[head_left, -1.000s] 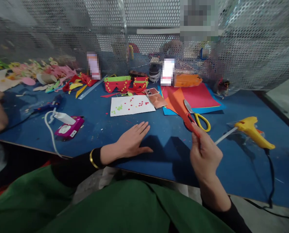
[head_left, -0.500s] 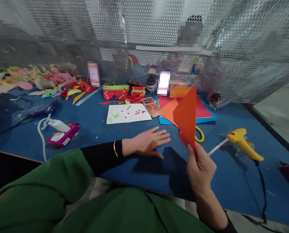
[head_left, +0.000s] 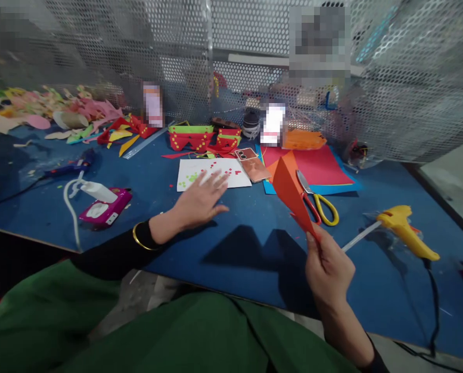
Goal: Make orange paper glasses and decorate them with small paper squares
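Sliding left from half a second ago, the empty left hand point(head_left: 200, 201) is now spreading its fingers wide over the front of the white sheet point(head_left: 241, 181) with the tiny red and green bits point(head_left: 238, 172), though I can't tell if it's touching. Right of center, the right hand point(head_left: 330, 267) is pinching the bottom end of an orange paper piece point(head_left: 289, 189), now leaning left near the scissors point(head_left: 304, 182). Imo the current step is just holding that paper one-handed, so any next move is calling for a light, crease-free pinch.
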### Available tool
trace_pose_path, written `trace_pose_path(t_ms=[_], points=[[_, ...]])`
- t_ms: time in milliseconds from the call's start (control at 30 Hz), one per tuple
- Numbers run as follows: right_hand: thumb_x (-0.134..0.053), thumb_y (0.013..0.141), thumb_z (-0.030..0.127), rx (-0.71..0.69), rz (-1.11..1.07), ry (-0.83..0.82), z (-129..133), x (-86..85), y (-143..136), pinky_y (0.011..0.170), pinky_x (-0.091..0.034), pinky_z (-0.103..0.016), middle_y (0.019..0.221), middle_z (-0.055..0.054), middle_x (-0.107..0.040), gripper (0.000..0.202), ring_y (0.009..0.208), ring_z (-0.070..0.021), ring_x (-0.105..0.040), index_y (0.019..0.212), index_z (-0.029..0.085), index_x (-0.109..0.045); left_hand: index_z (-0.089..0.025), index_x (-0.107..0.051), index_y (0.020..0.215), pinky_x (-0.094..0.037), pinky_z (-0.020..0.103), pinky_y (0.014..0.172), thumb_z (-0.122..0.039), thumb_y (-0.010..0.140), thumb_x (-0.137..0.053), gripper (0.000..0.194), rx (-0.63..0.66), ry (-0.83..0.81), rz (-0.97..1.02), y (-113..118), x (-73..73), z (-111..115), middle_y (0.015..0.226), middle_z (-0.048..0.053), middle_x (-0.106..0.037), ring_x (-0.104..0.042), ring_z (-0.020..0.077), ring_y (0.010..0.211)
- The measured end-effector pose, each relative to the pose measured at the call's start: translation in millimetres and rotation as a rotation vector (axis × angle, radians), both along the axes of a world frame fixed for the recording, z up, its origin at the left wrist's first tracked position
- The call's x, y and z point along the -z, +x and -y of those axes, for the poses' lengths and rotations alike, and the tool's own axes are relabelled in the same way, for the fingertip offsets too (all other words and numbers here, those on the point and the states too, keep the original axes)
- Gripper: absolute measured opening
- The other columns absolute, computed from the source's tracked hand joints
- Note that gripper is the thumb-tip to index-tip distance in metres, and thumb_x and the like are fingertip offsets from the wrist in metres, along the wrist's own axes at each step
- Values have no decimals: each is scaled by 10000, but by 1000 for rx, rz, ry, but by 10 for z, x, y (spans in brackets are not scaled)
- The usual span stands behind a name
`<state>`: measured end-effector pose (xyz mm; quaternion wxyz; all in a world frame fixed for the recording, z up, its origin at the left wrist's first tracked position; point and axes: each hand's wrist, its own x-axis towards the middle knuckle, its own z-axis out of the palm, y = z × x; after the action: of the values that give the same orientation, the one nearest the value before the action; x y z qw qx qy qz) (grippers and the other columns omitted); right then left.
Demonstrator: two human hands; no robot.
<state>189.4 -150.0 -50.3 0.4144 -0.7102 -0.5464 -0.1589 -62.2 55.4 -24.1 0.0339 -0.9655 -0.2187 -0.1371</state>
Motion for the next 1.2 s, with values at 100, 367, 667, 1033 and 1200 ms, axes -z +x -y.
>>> trace_pose_path(t_ms=[100, 367, 667, 1033, 1200], points=[[-514, 1002, 227, -43, 98, -58, -15, -9, -10, 829, -555, -291, 1149, -72, -761, 290, 982, -207, -740, 1226, 204, -697, -173, -503, 1436, -287, 519, 1215, -434, 1052, -410, 473, -137, 81, 394, -47, -218, 10, 1530, 137, -509, -386, 282, 1478], [-528, 937, 76, -226, 425, -153, -70, -71, -64, 846, -532, -290, 1201, -79, -745, 339, 1023, -201, -734, 1237, 166, -657, -317, -521, 1403, -409, 492, 1150, -484, 914, -677, 540, -53, 234, 515, -157, -191, 748, 1327, 44, -683, -604, 275, 1279], [-440, 966, 38, -415, 566, -239, -40, -16, -410, 913, -520, -361, 1258, -122, -714, 343, 1122, -239, -696, 1221, 95, -663, -236, -649, 1089, -466, 369, 974, -65, 993, -481, 258, 160, 123, 322, -158, -78, 823, 928, -58, -791, -716, 130, 901], [-610, 963, 141, -423, 423, -258, 76, -6, -305, 932, -530, -367, 1152, -83, -760, 185, 1077, -212, -710, 1106, 154, -727, -249, -710, 949, -430, 416, 909, -139, 972, -567, 181, 50, 140, 184, -301, 19, 698, 923, -33, -795, -692, 188, 852], [-554, 970, 90, -427, 428, -267, 122, -9, -257, 900, -539, -363, 1138, -99, -760, 227, 1063, -220, -711, 1095, 143, -736, -227, -744, 935, -467, 393, 893, -159, 967, -576, 185, 97, 111, 171, -274, 63, 745, 924, 1, -795, -695, 189, 841]])
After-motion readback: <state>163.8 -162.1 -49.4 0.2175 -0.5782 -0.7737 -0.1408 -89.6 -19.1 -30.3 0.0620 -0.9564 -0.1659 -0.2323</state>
